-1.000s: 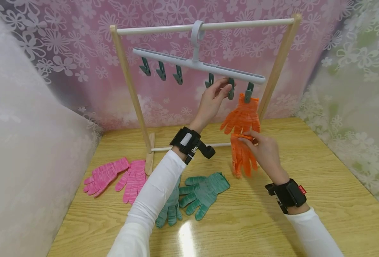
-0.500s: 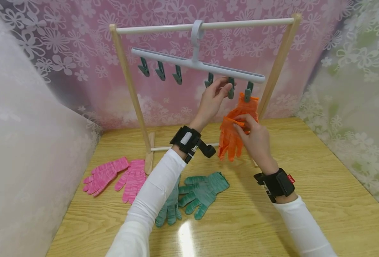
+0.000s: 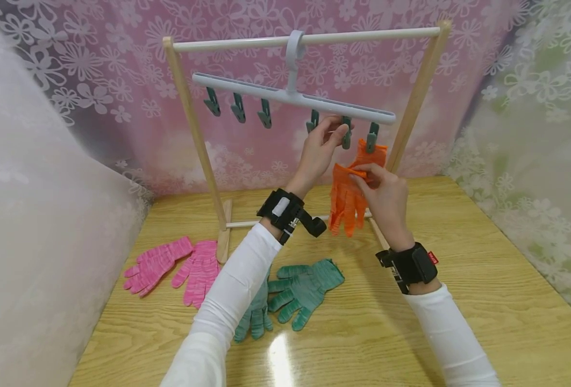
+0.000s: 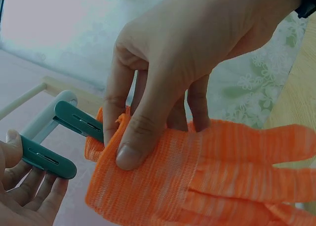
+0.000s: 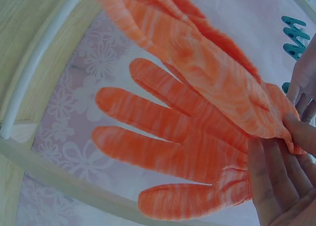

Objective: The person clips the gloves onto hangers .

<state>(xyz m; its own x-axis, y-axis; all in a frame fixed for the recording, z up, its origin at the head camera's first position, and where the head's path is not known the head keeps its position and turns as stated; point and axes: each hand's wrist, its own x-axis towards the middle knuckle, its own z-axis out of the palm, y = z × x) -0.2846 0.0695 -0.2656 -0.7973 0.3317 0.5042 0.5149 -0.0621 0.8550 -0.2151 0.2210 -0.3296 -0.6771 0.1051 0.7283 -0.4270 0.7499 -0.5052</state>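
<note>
Orange glove [image 3: 347, 204]: where, and how held?

– Right hand [image 3: 387, 193]: thumb and fingertips pinch its cuff. Hangs fingers-down, just below the held clip [image 3: 346, 141] and apart from it.

– Left hand [image 3: 314, 156]?

– Thumb and fingers pinch the held clip. Cannot tell whether its jaws are parted.

– Surroundings?

– Second glove [image 3: 380, 157], also orange, hangs from the end clip [image 3: 371, 140], partly behind the first. White hanger [image 3: 247, 88] tilted, hooked over the rail [image 3: 363, 36]. Below, on the table [image 3: 363, 344]: pink gloves [image 3: 204, 269], green gloves [image 3: 309, 287].
</note>
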